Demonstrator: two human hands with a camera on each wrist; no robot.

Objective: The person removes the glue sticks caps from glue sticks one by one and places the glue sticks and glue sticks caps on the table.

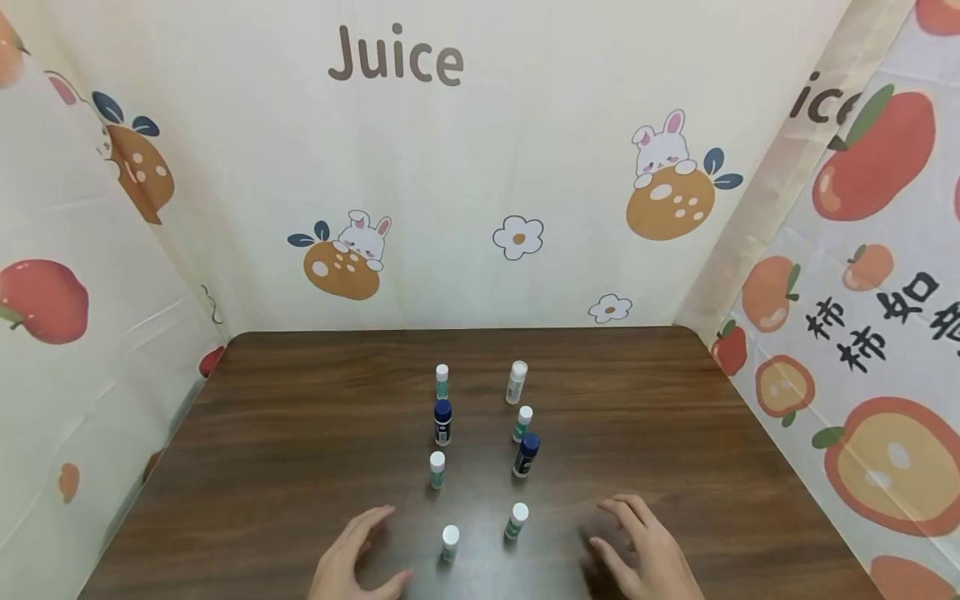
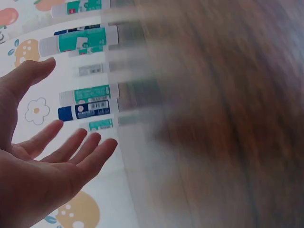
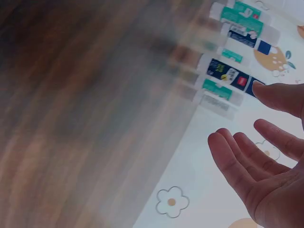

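Note:
Glue sticks stand upright in two loose rows on the table. In the left row, a white-capped green glue stick (image 1: 450, 543) is nearest me; behind it come another green one (image 1: 437, 475), a blue-capped one (image 1: 442, 425) and a further green one (image 1: 442, 383). The right row has a green glue stick (image 1: 516, 523) in front, then a dark blue one (image 1: 527, 455), a green one (image 1: 522, 425) and an all-white one (image 1: 516, 383). My left hand (image 1: 354, 557), fingers spread, hovers left of the front sticks. To their right is my right hand (image 1: 647, 546), fingers apart, holding nothing.
The dark wooden table (image 1: 315, 400) ends at a back cloth (image 1: 450, 167) printed with rabbits and fruit. Similar printed cloths hang at the left (image 1: 112, 350) and right (image 1: 787, 467) sides. Both wrist views show a blurred tabletop.

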